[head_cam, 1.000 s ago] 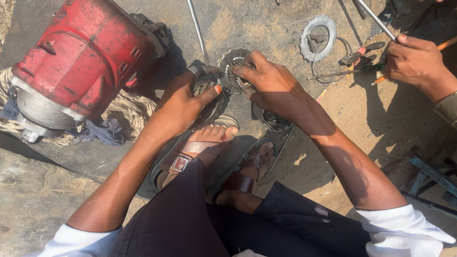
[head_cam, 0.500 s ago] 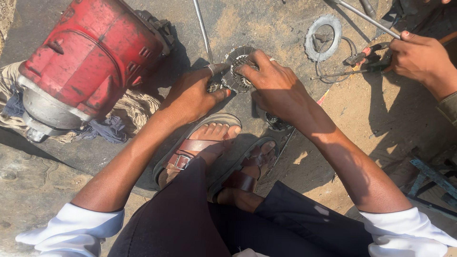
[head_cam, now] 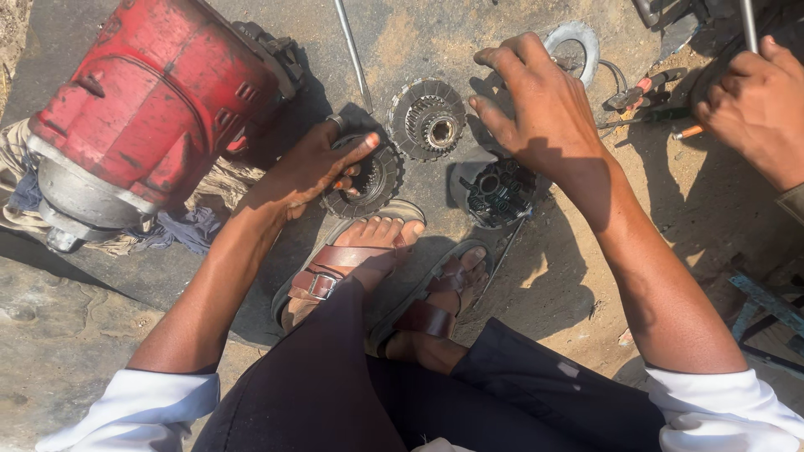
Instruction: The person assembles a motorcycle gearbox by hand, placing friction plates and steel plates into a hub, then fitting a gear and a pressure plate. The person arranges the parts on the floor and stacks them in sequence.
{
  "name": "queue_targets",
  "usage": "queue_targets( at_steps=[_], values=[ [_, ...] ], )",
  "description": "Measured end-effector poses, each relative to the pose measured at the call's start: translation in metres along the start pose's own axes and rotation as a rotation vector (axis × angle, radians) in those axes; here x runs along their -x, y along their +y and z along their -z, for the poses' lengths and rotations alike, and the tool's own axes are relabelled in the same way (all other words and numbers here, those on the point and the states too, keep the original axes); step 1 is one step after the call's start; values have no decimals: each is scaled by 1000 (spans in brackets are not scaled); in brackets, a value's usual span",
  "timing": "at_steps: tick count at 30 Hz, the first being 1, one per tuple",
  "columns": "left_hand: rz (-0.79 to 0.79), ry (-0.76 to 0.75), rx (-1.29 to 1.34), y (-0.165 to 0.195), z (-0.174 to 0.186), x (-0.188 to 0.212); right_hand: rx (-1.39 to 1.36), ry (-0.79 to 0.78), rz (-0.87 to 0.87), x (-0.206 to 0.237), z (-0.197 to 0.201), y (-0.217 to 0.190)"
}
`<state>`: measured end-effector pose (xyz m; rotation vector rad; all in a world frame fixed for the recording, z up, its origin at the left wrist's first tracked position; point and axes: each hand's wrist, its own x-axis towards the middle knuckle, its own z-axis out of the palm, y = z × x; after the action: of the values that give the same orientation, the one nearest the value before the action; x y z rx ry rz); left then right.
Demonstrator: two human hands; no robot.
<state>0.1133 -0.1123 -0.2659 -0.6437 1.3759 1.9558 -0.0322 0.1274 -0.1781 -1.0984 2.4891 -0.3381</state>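
- Head view, looking straight down: a person is squatting on dusty ground, brown leather sandals (head_cam: 368, 268) showing at the centre, with metal parts lying just beyond the toes.
- The landmark is a round, toothed grey metal gear with a splined hub (head_cam: 429, 119), sitting flat on the ground.
- The left hand (head_cam: 322, 167) is resting just left of and below that gear, on a dark, flat toothed metal ring (head_cam: 373, 180). The thumb is lying across the ring's top and the fingers are curling into its middle, so the hand is closing on the ring.
- The right hand (head_cam: 540, 109) is hovering just right of the gear, palm down, fingers spread and slightly bent. It is gripping nothing, and its index fingertip is pointing towards the gear's rim without touching it.
- Below and right of the gear, a dark round metal housing with inner teeth (head_cam: 494, 188) is lying under the right wrist's shadow.
- Far left of the gear, a large red painted metal motor casing (head_cam: 142, 109) is lying on rags.
- Above and right of the gear, a flat grey metal washer ring (head_cam: 574, 46) is lying on the dirt; a thin steel rod (head_cam: 352, 50) is lying above and left.
- At the far right, another person's hand (head_cam: 758, 105) is working near small tools.
- Handling judgement: the ring looks greasy and sharp-toothed, so lifting it level with a firm thumb-and-finger pinch, keeping grit off the teeth, would serve best.
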Motion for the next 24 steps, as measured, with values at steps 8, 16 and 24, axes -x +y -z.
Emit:
queue_targets(
  at_steps=[8,16,24],
  values=[
    [-422,276,-858,-18,8,6,73,-47,-55,2,-13,7],
    [-399,512,-1062,-19,-16,22,74,-63,-45,4,-24,7],
    [-518,452,-833,-1,-25,29,-255,-173,-199,2,-42,26]
  ],
)
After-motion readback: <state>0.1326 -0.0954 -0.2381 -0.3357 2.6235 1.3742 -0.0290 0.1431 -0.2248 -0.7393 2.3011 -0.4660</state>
